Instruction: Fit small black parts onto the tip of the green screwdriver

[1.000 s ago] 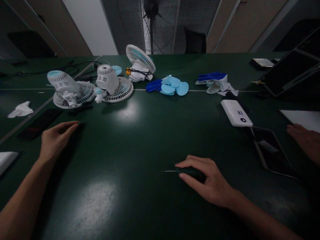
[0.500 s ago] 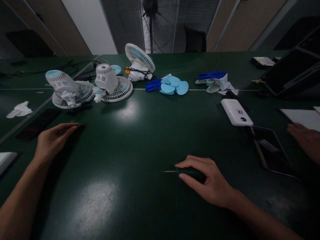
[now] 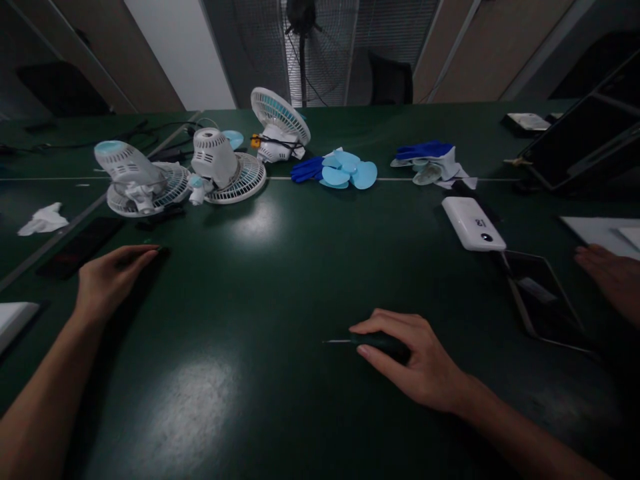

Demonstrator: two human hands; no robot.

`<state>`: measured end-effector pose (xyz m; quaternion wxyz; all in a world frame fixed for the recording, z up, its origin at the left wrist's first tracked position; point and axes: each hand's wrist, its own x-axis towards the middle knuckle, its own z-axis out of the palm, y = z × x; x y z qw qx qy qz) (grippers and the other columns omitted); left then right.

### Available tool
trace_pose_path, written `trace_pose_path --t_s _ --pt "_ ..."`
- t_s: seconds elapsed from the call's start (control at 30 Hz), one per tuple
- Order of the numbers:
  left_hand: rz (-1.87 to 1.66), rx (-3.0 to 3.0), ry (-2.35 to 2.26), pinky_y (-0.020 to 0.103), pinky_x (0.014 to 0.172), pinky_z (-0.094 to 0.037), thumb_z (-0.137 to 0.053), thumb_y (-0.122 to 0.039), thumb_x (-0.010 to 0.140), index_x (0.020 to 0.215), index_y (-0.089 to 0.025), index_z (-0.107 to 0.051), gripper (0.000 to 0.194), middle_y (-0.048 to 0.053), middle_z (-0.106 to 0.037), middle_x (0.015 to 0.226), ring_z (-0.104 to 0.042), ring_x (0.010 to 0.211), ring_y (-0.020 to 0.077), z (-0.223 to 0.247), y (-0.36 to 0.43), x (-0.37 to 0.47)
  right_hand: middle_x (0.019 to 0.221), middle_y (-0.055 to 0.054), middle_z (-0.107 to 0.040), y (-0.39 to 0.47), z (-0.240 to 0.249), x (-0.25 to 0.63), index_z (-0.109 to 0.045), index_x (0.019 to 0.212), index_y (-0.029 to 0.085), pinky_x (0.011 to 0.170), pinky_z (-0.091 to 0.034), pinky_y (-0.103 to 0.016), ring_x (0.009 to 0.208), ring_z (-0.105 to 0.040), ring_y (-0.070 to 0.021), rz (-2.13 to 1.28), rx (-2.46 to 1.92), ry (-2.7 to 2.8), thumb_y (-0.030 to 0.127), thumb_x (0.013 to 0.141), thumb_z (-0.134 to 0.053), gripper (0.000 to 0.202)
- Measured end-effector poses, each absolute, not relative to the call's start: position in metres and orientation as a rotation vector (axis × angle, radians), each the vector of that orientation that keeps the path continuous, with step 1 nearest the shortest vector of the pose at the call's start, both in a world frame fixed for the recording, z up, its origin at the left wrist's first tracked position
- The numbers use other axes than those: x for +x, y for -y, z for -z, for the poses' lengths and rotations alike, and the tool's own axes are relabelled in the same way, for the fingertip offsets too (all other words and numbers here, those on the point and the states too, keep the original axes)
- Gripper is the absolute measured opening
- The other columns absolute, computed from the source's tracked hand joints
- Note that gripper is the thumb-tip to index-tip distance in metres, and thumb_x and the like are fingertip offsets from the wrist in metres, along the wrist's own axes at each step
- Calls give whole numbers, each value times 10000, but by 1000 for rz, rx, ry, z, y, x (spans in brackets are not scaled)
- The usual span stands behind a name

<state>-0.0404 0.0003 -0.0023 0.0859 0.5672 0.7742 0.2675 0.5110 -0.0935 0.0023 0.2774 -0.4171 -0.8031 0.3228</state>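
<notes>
While the right hand rests on the desk, its grip is curled around a screwdriver, thumb on the near side of the dark handle and fingers over the far side. The screwdriver lies right of the desk's middle, its thin metal shaft pointing left. Well apart from it, the left hand has thumb and forefinger pinched together on a small green piece, too small to identify.

Beyond the left hand, a first white table fan and a second white table fan lie with their grilles down; to their right a third white table fan has its grille tilted upward. Next comes a light-blue fan blade beside a blue glove. On the right, a white power bank lies just beside a smartphone, near another person's hand.
</notes>
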Motion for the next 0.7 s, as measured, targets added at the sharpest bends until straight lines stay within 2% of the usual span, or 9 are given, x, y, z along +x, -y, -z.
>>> trace_pose_path --t_s 0.17,0.33,0.43,0.6,0.7 --pt "-819 1501 -2287 293 849 -503 -751 -546 754 1171 -196 -755 544 47 -767 1134 -676 1054 273 -6 2 -44 1030 -35 -760 93 -2 512 -710 1204 246 861 -536 -373 944 -730 -218 -919 -1121 2158 273 989 -649 225" --pt "-864 1363 -2280 277 756 -500 -778 -513 720 1145 -177 -764 542 55 -770 1125 -675 966 250 -9 0 -37 1017 -32 -758 93 -2 512 -707 1196 247 871 -520 -379 932 -728 -214 -935 -1126 2159 269 989 -649 216" --pt "-895 1318 -2286 260 738 -482 -796 -512 712 1146 -184 -769 545 47 -766 1135 -663 965 234 -9 -2 -31 1024 -36 -760 93 -3 511 -710 1190 242 889 -519 -382 956 -728 -218 -921 -1121 2159 266 985 -650 214" --pt "-968 1265 -2305 258 682 -464 -809 -495 698 1145 -143 -766 571 67 -765 1110 -654 916 234 -5 -9 -25 989 -43 -759 93 -4 510 -713 1178 221 814 -538 -352 892 -729 -206 -929 -1095 2159 263 996 -633 203" --pt "-984 1266 -2285 260 683 -465 -800 -487 705 1144 -128 -760 569 75 -765 1090 -653 902 230 -4 -11 -23 992 -44 -763 93 -3 510 -712 1183 225 853 -537 -366 907 -733 -211 -912 -1091 2167 269 995 -638 207"
